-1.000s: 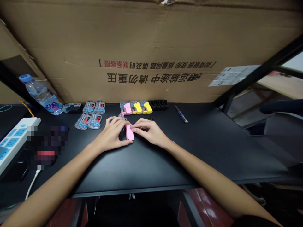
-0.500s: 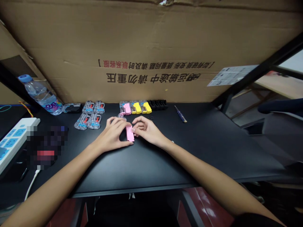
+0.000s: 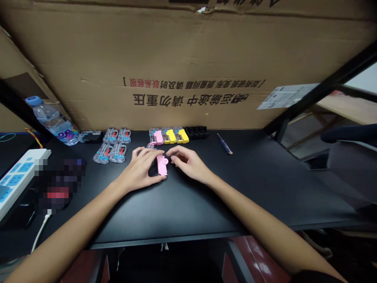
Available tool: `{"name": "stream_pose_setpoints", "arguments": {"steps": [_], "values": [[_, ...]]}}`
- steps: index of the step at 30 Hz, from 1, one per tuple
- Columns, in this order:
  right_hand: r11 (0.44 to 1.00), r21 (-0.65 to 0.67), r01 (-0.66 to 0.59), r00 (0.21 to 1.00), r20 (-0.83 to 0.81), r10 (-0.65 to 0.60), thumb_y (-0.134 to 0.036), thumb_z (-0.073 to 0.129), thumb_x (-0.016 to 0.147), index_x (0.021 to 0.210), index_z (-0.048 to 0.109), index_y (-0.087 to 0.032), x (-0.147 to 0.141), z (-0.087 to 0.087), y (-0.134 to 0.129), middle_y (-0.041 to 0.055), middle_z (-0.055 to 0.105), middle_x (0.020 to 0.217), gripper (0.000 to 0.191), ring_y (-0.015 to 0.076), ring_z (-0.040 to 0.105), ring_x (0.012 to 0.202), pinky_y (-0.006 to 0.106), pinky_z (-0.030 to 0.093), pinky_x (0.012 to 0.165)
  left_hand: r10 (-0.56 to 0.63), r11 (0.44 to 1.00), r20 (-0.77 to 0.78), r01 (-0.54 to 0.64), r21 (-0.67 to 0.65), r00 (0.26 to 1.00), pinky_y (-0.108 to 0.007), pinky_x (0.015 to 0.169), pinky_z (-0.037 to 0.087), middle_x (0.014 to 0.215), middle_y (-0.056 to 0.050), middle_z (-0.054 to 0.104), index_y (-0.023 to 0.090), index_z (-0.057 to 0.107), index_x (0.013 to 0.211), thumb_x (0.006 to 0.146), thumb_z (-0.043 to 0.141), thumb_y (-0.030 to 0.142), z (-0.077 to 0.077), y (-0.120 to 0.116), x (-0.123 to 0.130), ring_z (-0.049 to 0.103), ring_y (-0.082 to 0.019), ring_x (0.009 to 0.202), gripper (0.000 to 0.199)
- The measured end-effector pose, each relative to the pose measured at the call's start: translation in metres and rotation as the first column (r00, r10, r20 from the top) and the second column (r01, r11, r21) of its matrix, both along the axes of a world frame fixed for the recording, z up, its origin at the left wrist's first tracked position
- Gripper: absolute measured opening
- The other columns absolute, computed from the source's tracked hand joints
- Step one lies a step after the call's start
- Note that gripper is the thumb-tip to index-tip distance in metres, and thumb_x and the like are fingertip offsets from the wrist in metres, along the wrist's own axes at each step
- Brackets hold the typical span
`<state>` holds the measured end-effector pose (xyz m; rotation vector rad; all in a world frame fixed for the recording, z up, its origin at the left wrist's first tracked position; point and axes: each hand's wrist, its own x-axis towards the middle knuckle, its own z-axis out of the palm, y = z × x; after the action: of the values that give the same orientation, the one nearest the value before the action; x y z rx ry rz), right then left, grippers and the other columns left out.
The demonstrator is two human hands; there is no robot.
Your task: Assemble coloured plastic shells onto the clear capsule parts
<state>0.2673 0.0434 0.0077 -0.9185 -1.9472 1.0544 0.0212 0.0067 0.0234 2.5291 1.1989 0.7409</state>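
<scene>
A pink plastic piece [image 3: 162,166] with a round part at its upper right stands on the black table. Fingers and thumb of my left hand [image 3: 143,168] grip it by its top and bottom ends. Just right of it is my right hand [image 3: 188,163], its fingers curled and drawn together; whatever they may hold is too small to make out. A clear plastic part [image 3: 151,146] shows partly behind the left fingers. Farther back, a pink assembly [image 3: 158,137] stands beside yellow assemblies [image 3: 170,136].
Several clear assemblies [image 3: 118,152] lie to the left, near a water bottle [image 3: 60,127]. Black parts [image 3: 196,132] and a screwdriver [image 3: 225,144] lie at the back right. A power strip [image 3: 20,173] is at far left; cardboard [image 3: 188,51] stands behind.
My right hand has moved slightly right, off the pink piece, and its round part now shows. My left hand keeps its hold. The view has shifted a little.
</scene>
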Motion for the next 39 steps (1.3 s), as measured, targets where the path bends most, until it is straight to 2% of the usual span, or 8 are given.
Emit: {"name": "stream_pose_setpoints", "arguments": {"steps": [3, 8, 11, 16, 23, 31, 35, 39], "values": [[0.965, 0.249, -0.086, 0.991, 0.12, 0.057, -0.022, 0.066, 0.097, 0.122, 0.072, -0.025, 0.003, 0.006, -0.003, 0.0098, 0.065, 0.128, 0.026, 0.0187, 0.067, 0.091, 0.036, 0.06, 0.081, 0.027, 0.998, 0.075, -0.023, -0.055, 0.997, -0.053, 0.122, 0.026, 0.142, -0.011, 0.069, 0.026, 0.049, 0.148, 0.09, 0.077, 0.056, -0.001, 0.0, 0.0, 0.058, -0.033, 0.136, 0.071], [0.926, 0.344, -0.156, 0.981, 0.167, 0.103, -0.025, 0.065, 0.102, 0.125, 0.07, -0.024, -0.001, 0.013, -0.01, 0.0109, 0.069, 0.121, 0.024, 0.0246, 0.067, 0.11, 0.041, 0.057, 0.094, 0.032, 0.976, 0.181, 0.008, -0.217, 0.983, -0.053, 0.121, 0.028, 0.135, -0.008, 0.074, 0.027, 0.048, 0.149, 0.105, 0.058, 0.05, -0.001, -0.002, 0.0, 0.058, -0.029, 0.138, 0.051], [0.951, 0.298, -0.079, 0.988, 0.153, 0.034, -0.034, 0.069, 0.101, 0.118, 0.072, -0.021, -0.003, 0.014, -0.01, 0.0092, 0.072, 0.107, 0.022, 0.0234, 0.067, 0.098, 0.038, 0.055, 0.088, 0.011, 0.984, 0.173, 0.02, -0.176, 0.985, -0.051, 0.123, 0.028, 0.144, -0.008, 0.069, 0.027, 0.048, 0.148, 0.11, 0.048, 0.044, 0.001, -0.002, -0.002, 0.059, -0.027, 0.138, 0.042], [0.999, 0.038, -0.023, 0.991, 0.134, 0.018, -0.044, 0.069, 0.098, 0.102, 0.077, -0.018, -0.006, 0.017, -0.009, 0.0042, 0.072, 0.088, 0.027, 0.0178, 0.06, 0.076, 0.031, 0.049, 0.071, -0.054, 0.998, 0.079, 0.052, 0.024, 0.995, -0.05, 0.124, 0.026, 0.161, -0.013, 0.053, 0.028, 0.035, 0.16, 0.098, 0.07, 0.049, -0.001, 0.0, -0.003, 0.048, -0.032, 0.149, 0.075], [0.989, -0.125, -0.079, 0.984, 0.151, 0.098, -0.053, 0.061, 0.101, 0.096, 0.078, -0.017, -0.004, 0.016, -0.007, 0.0037, 0.076, 0.086, 0.04, 0.0192, 0.064, 0.079, 0.032, 0.05, 0.077, -0.004, 0.999, 0.046, 0.003, 0.034, 0.999, -0.052, 0.118, 0.032, 0.142, -0.013, 0.067, 0.026, 0.046, 0.154, 0.097, 0.07, 0.052, -0.003, 0.002, -0.003, 0.061, -0.032, 0.131, 0.067], [0.952, 0.199, 0.233, 0.932, 0.232, -0.277, -0.047, 0.061, 0.102, 0.102, 0.08, -0.018, 0.046, 0.018, 0.028, 0.0071, 0.077, 0.095, 0.035, 0.0203, 0.067, 0.077, 0.033, 0.05, 0.075, -0.027, 0.999, -0.065, 0.024, -0.045, 0.998, -0.06, 0.123, 0.023, 0.14, -0.011, 0.07, 0.026, 0.058, 0.144, 0.095, 0.069, 0.062, -0.008, 0.002, -0.002, 0.055, -0.035, 0.138, 0.062], [0.934, 0.327, 0.148, 0.855, 0.432, -0.287, -0.035, 0.067, 0.098, 0.09, 0.082, -0.02, 0.057, 0.025, 0.031, 0.0067, 0.074, 0.088, 0.023, 0.0214, 0.067, 0.079, 0.033, 0.048, 0.073, -0.021, 0.999, -0.064, 0.017, -0.051, 0.998, -0.062, 0.124, 0.021, 0.139, -0.011, 0.07, 0.027, 0.06, 0.144, 0.093, 0.07, 0.063, -0.009, 0.002, -0.002, 0.055, -0.035, 0.137, 0.063], [0.937, 0.348, 0.02, 0.754, 0.61, -0.242, -0.028, 0.07, 0.098, 0.098, 0.084, -0.021, 0.045, 0.03, 0.02, 0.0089, 0.076, 0.095, 0.016, 0.0267, 0.069, 0.095, 0.037, 0.05, 0.084, -0.008, 0.999, -0.063, 0.005, -0.054, 0.998, -0.062, 0.125, 0.02, 0.137, -0.01, 0.071, 0.027, 0.061, 0.144, 0.092, 0.072, 0.063, -0.009, 0.003, -0.002, 0.055, -0.035, 0.137, 0.064]]}}
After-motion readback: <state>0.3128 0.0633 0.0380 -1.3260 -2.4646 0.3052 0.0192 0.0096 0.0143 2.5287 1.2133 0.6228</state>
